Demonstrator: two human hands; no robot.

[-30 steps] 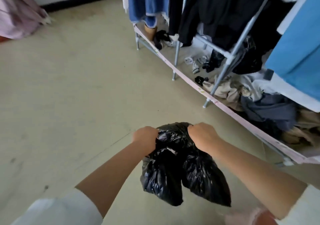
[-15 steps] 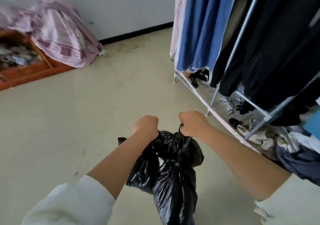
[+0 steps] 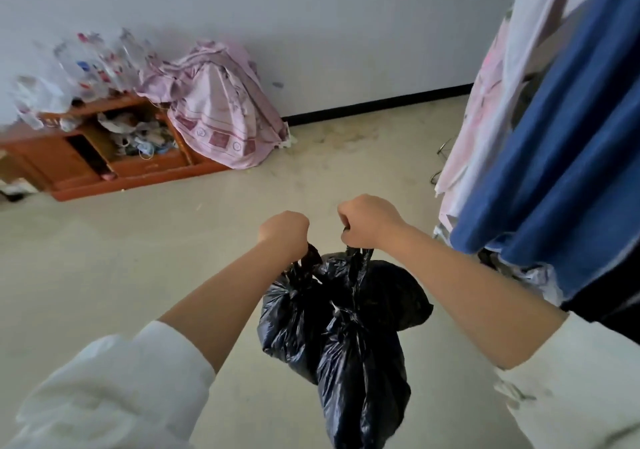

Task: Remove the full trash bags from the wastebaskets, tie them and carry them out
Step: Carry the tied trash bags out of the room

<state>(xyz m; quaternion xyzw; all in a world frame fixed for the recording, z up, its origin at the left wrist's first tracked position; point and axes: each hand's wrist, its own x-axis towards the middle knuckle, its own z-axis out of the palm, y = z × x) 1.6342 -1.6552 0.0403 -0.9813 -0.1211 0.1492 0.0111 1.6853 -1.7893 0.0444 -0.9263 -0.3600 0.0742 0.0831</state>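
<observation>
Black trash bags (image 3: pixel 346 327) hang bunched together in front of me, above the beige floor. My left hand (image 3: pixel 285 228) is closed in a fist on the twisted top of the bag on the left. My right hand (image 3: pixel 367 220) is closed on the black tops on the right. The two fists are a short way apart at about the same height. The bags' lower ends reach the bottom edge of the view. How many bags are in the bunch I cannot tell. No wastebasket is in view.
A clothes rack with a blue garment (image 3: pixel 561 157) and pale clothes (image 3: pixel 485 102) stands close on the right. A low orange-brown cabinet (image 3: pixel 104 161) full of clutter sits at the far left wall, with a pink cloth bundle (image 3: pixel 221 116) draped over its end. Beige floor (image 3: pixel 138 258) lies between.
The view has tilted up from the floor and rack base to the far wall. My hands have risen and moved slightly apart, and the bags now hang lower beneath them.
</observation>
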